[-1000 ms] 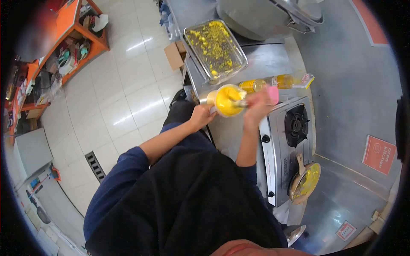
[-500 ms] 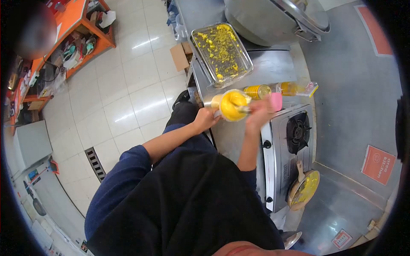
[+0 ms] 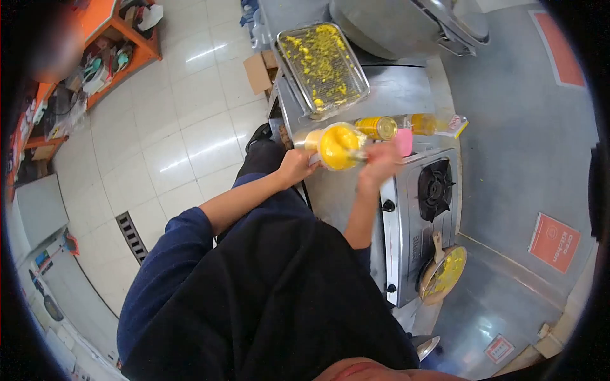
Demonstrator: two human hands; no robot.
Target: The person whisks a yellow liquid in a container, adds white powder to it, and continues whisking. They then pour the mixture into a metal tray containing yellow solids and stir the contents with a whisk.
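My left hand is closed around the handle of a plastic jug at the counter's front edge. Thick, smooth yellow liquid shows in the jug's mouth, which is tilted towards me. In my right hand, blurred by motion, is a thin metal-handled utensil. Its working end dips into the yellow liquid, so its kind is hidden. Just beyond the jug lies a yellow can, beside a pink object near my right hand.
A wire-racked tray with yellow crumbs sits at the far left of the counter, near a large metal pot. To the right are a gas stove, a bottle of yellow liquid and a wooden-handled pan with yellow residue.
My right hand has shifted slightly within its stirring motion, and the yellow surface has changed shape. The whole view has moved a little; the left hand keeps hold of the jug.
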